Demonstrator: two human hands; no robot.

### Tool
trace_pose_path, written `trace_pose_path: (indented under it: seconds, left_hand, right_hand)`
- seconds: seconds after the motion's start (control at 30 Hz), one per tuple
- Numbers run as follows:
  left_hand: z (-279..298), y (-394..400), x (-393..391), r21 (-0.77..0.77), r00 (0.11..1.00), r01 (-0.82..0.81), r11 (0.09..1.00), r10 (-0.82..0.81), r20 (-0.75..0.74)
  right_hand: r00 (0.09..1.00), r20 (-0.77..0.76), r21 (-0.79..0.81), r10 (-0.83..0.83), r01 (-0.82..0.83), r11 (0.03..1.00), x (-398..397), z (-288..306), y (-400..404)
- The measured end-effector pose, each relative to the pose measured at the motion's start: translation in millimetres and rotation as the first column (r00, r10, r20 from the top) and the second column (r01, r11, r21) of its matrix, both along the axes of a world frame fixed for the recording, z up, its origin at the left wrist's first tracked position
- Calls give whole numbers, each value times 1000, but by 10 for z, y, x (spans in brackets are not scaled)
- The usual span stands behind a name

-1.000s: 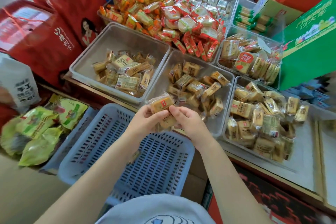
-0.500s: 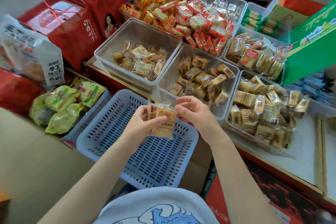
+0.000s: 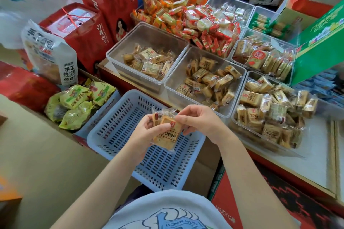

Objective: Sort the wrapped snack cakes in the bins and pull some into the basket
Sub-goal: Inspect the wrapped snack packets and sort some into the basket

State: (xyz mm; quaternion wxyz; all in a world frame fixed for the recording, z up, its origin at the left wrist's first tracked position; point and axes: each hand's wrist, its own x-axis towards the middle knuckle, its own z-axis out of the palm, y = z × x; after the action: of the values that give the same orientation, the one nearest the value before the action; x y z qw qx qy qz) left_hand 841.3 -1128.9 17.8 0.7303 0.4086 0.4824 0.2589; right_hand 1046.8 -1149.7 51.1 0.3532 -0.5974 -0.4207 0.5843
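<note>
Head view: the left hand point(image 3: 147, 132) grips two wrapped snack cakes point(image 3: 166, 132), thumb curled across the front wrapper. The right hand point(image 3: 200, 121) pinches the upper right edge of the same wrappers with curled fingertips. The cakes are held above the far right part of the blue basket point(image 3: 119, 128). Three clear bins point(image 3: 178, 78) of cakes stand along the shelf's near edge, beyond the basket.

Glossy clear film on snack cakes point(image 3: 166, 132); matt slotted plastic basket point(image 3: 119, 132); clear smooth plastic bins point(image 3: 149, 37).
</note>
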Motion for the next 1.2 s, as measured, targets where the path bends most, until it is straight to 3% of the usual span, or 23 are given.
trace_pose_path:
  seconds: [0.2,0.37,0.53,0.73,0.9,1.03,1.2]
  left_hand:
    - [59,9,-89,-10,999,-42,999,42,-11]
    - [195,-1,-129,56,997,-69,996,70,-23]
    - [301,36,-165,105,999,33,994,-34,16]
    - [331,-7,-71,120,989,127,985,-116,-93]
    - [273,-15,22,-11,992,-30,999,28,-123]
    - [239,-9,35,36,988,-67,997,71,-140]
    - [242,-4,10,56,987,-140,989,144,-77]
  right_hand:
    - [971,236,137,-43,11,991,-249,-20,44]
    - [987,154,110,-42,25,994,-320,-11,5]
    - [999,44,108,8,-13,994,-290,40,14]
    - [992,122,163,25,-45,986,-310,17,-21]
    - [982,188,153,-10,-20,988,-365,-20,-65]
    - [973,188,127,-135,112,986,-381,-69,-97]
    - [990,108,4,-93,94,996,-335,-33,-79]
